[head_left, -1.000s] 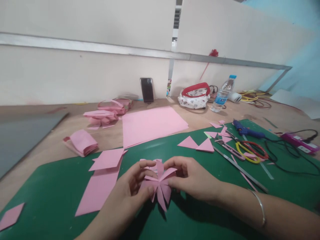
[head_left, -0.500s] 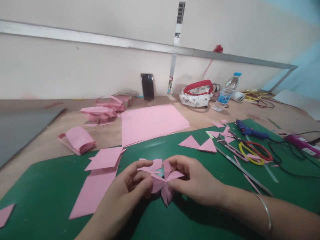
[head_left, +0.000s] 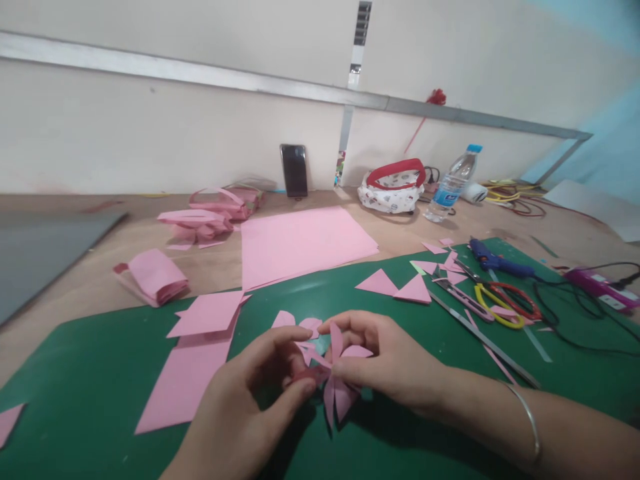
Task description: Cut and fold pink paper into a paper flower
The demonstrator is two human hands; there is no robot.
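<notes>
A pink paper flower [head_left: 334,373] with several pointed petals is pinched between both my hands, low over the green cutting mat [head_left: 100,373]. My left hand [head_left: 250,407] grips its left side with thumb and fingers. My right hand [head_left: 387,363] holds the right side, a thin bangle on that wrist. Just behind the flower, two rounded pink petal pieces [head_left: 297,323] lie on the mat. The flower's centre is hidden by my fingers.
Pink paper squares [head_left: 200,333] lie left on the mat, a pink sheet stack [head_left: 303,243] behind. Pink triangles [head_left: 395,288], scissors [head_left: 500,303], a metal ruler [head_left: 480,337], a blue glue gun [head_left: 493,262] and cables sit right. A phone [head_left: 294,171], bag [head_left: 393,187] and water bottle [head_left: 453,183] stand by the wall.
Both hands have worked the flower slightly lower and toward me; its petals have folded closer together. The camera view has drifted a little.
</notes>
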